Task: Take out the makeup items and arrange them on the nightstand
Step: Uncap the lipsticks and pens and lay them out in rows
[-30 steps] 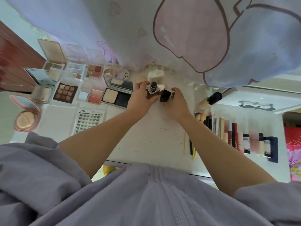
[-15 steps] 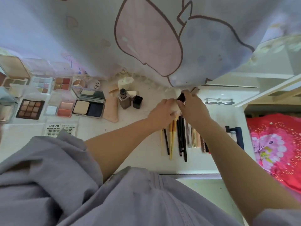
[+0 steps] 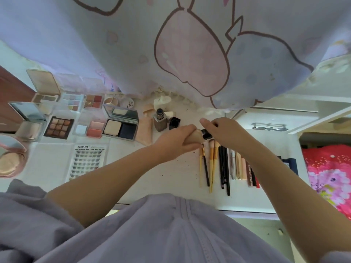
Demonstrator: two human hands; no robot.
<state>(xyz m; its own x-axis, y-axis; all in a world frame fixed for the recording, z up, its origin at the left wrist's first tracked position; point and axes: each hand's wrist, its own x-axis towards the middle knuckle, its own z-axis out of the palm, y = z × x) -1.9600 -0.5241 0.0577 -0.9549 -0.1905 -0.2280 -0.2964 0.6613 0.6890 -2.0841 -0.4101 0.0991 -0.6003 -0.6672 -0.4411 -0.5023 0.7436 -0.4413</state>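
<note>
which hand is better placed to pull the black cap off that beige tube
Right, probably. The right hand already pinches the black cap, while the left hand grips the beige tube and can steady it.

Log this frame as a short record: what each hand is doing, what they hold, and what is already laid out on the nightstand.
left hand: grips beige tube
right hand: pinches the tube's black cap
nightstand: white, items in rows
left side: open palettes, nine-pan palette, lash tray
centre: foundation bottle, uncapped, black cap beside it
right side: brushes and pencils, side by side
</note>
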